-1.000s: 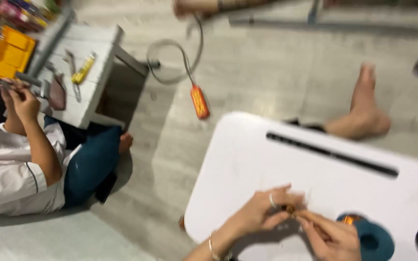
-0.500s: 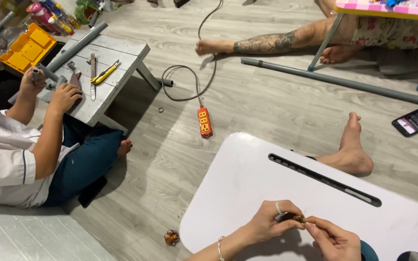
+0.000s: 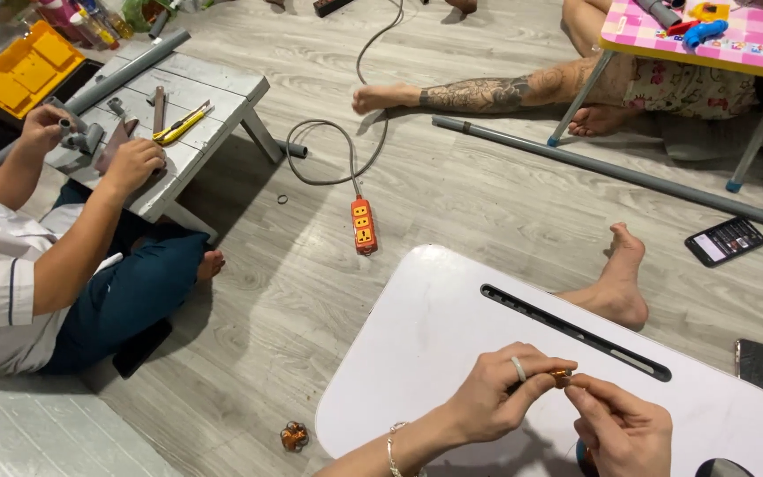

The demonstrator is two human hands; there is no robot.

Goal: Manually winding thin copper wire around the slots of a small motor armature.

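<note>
black calculator [image 3: 724, 240] on floor, perhaps dark phone [image 3: 759, 359] on table edge

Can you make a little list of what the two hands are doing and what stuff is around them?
left hand: pinches a small orange piece, a ring on one finger
right hand: fingertips meet the same piece
surface: white lap table with a long dark slot
floor nearby: orange power strip, grey pipe, small orange object
other people: one seated at a low white wooden table

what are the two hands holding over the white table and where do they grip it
A small orange-brown piece, pinched between the fingertips of the left hand and right hand, one at each end. What kind of piece cannot be told.
</note>
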